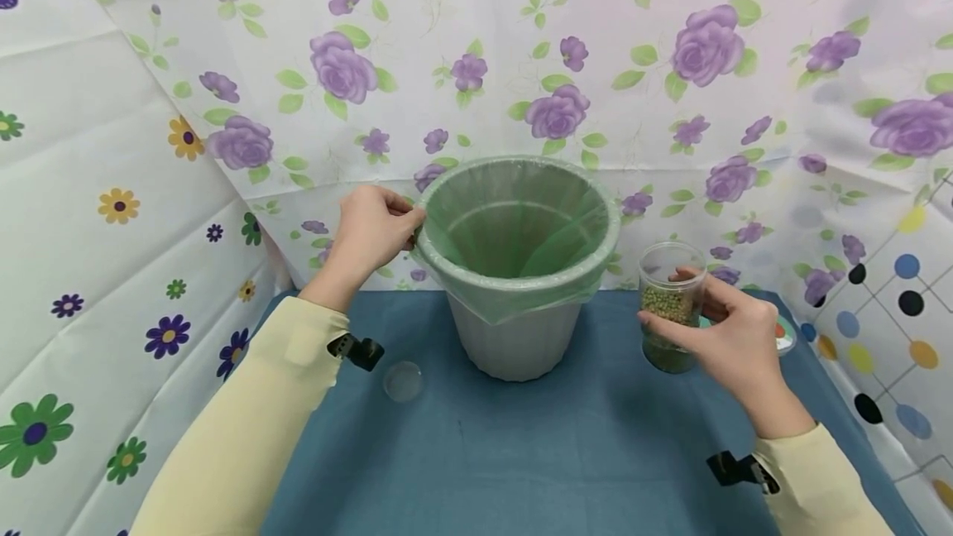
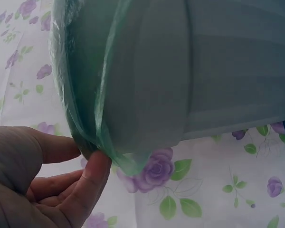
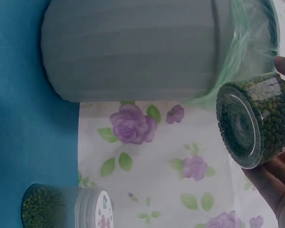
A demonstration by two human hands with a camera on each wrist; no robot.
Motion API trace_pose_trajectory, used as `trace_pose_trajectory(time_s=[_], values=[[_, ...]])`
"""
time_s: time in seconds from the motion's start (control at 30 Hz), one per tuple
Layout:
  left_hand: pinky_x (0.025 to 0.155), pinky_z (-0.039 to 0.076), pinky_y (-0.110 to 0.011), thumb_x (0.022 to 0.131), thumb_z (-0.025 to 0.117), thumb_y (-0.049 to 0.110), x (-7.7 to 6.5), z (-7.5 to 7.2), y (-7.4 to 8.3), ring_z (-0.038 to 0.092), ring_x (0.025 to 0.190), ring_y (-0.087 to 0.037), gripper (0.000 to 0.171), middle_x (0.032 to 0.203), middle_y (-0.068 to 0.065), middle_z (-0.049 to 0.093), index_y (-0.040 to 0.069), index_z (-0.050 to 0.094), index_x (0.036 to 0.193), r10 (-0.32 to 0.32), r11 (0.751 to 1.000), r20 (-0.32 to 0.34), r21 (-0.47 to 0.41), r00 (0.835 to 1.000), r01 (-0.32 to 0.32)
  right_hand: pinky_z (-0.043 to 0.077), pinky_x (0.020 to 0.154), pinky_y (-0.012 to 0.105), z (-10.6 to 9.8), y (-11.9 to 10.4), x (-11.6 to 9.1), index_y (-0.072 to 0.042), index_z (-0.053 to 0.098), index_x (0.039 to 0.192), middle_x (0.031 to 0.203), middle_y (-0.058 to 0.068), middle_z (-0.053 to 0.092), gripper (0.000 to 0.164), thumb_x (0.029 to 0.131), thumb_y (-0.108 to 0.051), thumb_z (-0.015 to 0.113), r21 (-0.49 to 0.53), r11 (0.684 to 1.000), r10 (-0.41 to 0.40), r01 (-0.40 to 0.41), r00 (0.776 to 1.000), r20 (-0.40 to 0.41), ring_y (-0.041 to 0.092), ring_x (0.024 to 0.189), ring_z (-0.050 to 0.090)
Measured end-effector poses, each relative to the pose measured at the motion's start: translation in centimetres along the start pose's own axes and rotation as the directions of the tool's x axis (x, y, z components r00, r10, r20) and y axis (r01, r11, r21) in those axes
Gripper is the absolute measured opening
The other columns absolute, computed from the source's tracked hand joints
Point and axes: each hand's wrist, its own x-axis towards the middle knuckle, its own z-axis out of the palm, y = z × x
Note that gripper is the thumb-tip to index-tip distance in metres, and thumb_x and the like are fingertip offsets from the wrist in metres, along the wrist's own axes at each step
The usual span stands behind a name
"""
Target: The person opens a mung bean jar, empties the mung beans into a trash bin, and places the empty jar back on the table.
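Pinching the green bag (image 1: 495,306) at the bin's (image 1: 514,346) rim with the left hand (image 1: 372,226), likely against slipping, near the table's (image 1: 536,445) back edge, while gripping an open bean jar (image 1: 665,303) upright, probably against spilling, in the right hand's (image 1: 740,337) curved fingers toward the back right corner.

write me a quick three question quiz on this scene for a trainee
1. True or false: the left hand pinches the green bag at the rim of the bin.
2. Which hand holds a jar of small green beans? A) left B) right
3. Fill in: the second jar, seen in the right wrist view, is closed with a ____.

Key: 1. True; 2. B, the right hand; 3. lid
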Motion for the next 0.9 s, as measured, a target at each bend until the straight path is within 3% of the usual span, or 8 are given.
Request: trace_pose_trajectory(time_s=[0.13,0.37,0.53,0.7,0.8,0.9], values=[[0.069,0.058,-0.035,0.086,0.065,0.028,0.4,-0.1,0.1,0.07,0.064,-0.014,0.022,0.088,-0.008,0.072,0.01,0.072,0.097,-0.047,0.999,0.037,-0.024,0.998,0.048,0.036,0.046,0.013,-0.2,0.0,0.3,-0.02,0.056,0.064,0.111,0.0,0.069,0.034,0.059,-0.03,0.088,0.001,1.0,0.006,-0.006,1.0,-0.005,-0.003,0.058,0.059],[0.078,0.057,-0.038,0.084,0.068,0.028,0.6,-0.7,0.6,0.071,0.066,-0.016,0.029,0.093,-0.011,0.072,0.008,0.07,0.104,-0.11,0.993,0.108,-0.038,0.988,0.114,0.046,0.058,0.007,-0.3,0.2,0.8,-0.02,0.057,0.066,0.113,-0.001,0.068,0.033,0.059,-0.029,0.088,0.003,0.999,0.035,-0.035,0.999,0.0,-0.012,0.07,0.062],[0.074,0.058,-0.035,0.083,0.069,0.025,0.7,-1.0,0.7,0.071,0.066,-0.017,0.03,0.096,-0.013,0.071,0.005,0.07,0.106,-0.132,0.989,0.139,-0.054,0.982,0.14,0.041,0.052,0.01,-0.4,0.0,1.6,-0.019,0.056,0.064,0.11,0.003,0.069,0.035,0.058,-0.028,0.089,0.009,1.0,-0.018,0.018,1.0,-0.004,-0.007,0.065,0.061],[0.068,0.058,-0.032,0.082,0.071,0.022,0.9,-1.1,0.7,0.071,0.065,-0.02,0.024,0.09,-0.016,0.072,0.003,0.072,0.097,-0.138,0.983,0.16,-0.096,0.977,0.155,0.041,0.053,0.007,-0.9,-0.2,2.9,-0.019,0.055,0.064,0.107,0.003,0.071,0.037,0.056,-0.03,0.089,-0.019,0.999,-0.043,0.043,0.999,0.0,-0.01,0.068,0.061],[0.068,0.058,-0.032,0.081,0.072,0.021,1.1,-1.1,0.9,0.071,0.066,-0.021,0.021,0.085,-0.015,0.072,0.003,0.074,0.091,-0.146,0.981,0.17,-0.1,0.975,0.165,0.035,0.051,0.01,-1.3,-0.3,3.6,-0.019,0.054,0.066,0.082,0.001,0.07,0.038,0.057,-0.032,0.089,-0.044,0.996,-0.073,0.074,0.997,0.013,-0.009,0.059,0.054],[0.07,0.058,-0.033,0.08,0.072,0.021,1.4,-1.1,1.2,0.071,0.066,-0.021,0.019,0.081,-0.013,0.072,0.003,0.074,0.087,-0.162,0.979,0.181,-0.092,0.97,0.18,0.029,0.048,0.016,-1.5,-0.4,4.2,-0.02,0.054,0.069,0.06,-0.003,0.056,0.039,0.057,-0.035,0.088,-0.088,0.991,-0.096,0.098,0.995,0.027,-0.001,0.048,0.043]])
